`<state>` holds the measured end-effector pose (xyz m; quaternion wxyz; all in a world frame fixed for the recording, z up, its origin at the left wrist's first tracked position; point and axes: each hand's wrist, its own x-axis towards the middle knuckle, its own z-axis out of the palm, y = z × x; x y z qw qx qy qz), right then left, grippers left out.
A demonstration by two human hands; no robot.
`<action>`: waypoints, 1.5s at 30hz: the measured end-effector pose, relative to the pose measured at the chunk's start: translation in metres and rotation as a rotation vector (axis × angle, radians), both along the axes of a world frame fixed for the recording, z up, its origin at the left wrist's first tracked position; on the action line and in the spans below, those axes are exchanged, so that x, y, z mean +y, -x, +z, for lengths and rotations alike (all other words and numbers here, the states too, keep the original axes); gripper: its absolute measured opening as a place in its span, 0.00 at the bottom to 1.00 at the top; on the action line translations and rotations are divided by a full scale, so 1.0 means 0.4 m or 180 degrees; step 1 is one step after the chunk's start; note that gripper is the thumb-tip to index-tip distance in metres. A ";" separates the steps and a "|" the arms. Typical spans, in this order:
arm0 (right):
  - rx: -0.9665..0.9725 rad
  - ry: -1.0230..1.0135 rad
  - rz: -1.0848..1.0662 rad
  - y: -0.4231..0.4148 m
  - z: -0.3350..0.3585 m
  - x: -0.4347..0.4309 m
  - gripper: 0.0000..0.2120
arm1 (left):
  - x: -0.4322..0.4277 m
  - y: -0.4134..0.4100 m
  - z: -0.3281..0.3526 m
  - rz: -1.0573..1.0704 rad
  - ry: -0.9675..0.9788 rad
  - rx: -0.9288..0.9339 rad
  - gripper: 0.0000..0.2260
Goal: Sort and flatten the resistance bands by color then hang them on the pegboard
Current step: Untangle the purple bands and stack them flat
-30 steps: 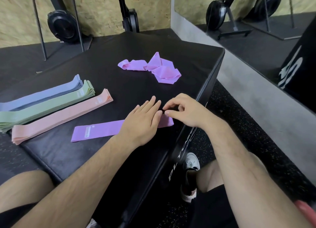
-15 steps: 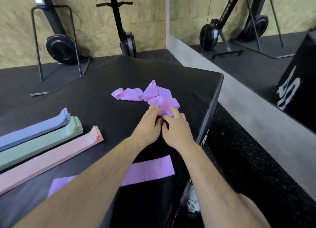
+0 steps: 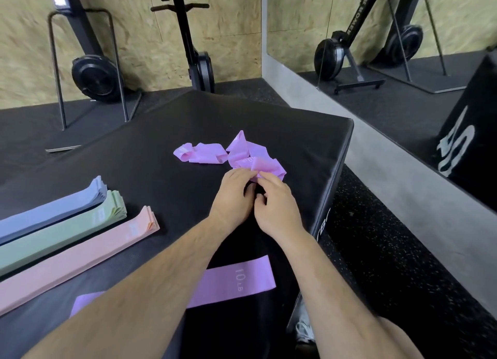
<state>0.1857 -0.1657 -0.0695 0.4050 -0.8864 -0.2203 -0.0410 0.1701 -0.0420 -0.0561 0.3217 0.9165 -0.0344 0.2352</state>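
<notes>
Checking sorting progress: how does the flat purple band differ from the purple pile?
The flat purple band lies straight, its 10 LB print showing; the purple pile is twisted and heaped, pinched by the left hand and right hand. Both are purple, on the black pad.

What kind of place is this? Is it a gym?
Most likely a gym: upright rowing machines stand at the back, a big mirror lines one side, and resistance bands lie on a padded black box.
</notes>
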 end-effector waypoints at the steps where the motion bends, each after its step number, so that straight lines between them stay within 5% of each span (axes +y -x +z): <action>1: 0.0076 -0.0209 -0.0024 0.003 0.006 -0.003 0.17 | 0.000 0.007 0.009 0.0000 0.0102 -0.0037 0.12; 7: 0.0082 -0.0639 -0.0191 0.016 0.032 -0.021 0.13 | 0.016 0.058 0.033 0.0201 0.0247 -0.0153 0.10; 15: 0.0145 -0.1111 0.0560 0.058 0.162 -0.025 0.26 | -0.002 0.151 0.218 0.0123 0.0036 -0.0251 0.16; 19: -0.0058 -0.1246 0.0925 0.105 0.306 -0.022 0.31 | -0.012 0.206 0.353 0.0057 0.0428 -0.0309 0.14; 28: -0.0224 -0.2169 0.0765 0.235 0.615 -0.027 0.07 | -0.023 0.365 0.627 -0.0074 0.0623 -0.0998 0.21; 34: -0.0388 -0.2087 0.0657 0.339 0.711 -0.053 0.04 | -0.024 0.502 0.707 0.0110 0.0305 -0.1477 0.15; 45: -0.0008 -0.1980 0.1115 0.495 0.734 -0.068 0.04 | -0.011 0.676 0.673 0.0154 0.1244 -0.0990 0.15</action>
